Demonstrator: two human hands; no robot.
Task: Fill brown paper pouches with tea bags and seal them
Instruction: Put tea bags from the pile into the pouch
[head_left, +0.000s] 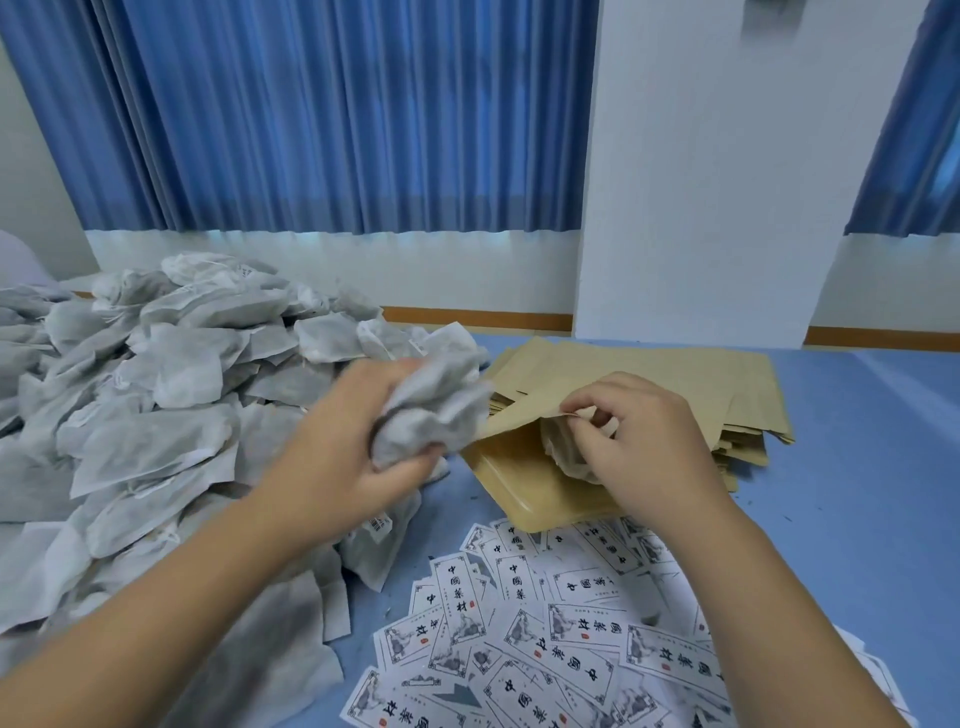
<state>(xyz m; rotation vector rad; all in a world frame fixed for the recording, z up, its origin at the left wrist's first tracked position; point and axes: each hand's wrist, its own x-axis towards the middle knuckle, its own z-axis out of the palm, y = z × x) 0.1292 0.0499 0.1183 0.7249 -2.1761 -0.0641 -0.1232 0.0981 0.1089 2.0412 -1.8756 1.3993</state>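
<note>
A brown paper pouch (519, 483) lies on the blue table in front of me, its mouth held open. My right hand (639, 441) pinches the upper lip of the pouch, and tea bags show inside the opening under its fingers. My left hand (353, 447) grips a bunch of grey-white tea bags (436, 410) right at the pouch's left edge. A large heap of tea bags (156, 405) covers the table's left side. Behind the open pouch sits a stack of flat brown pouches (691, 384).
Several white printed labels (545, 639) with black characters are scattered on the table near me. The blue table (862, 467) stretches to the right. A white wall, a pillar and blue curtains stand behind.
</note>
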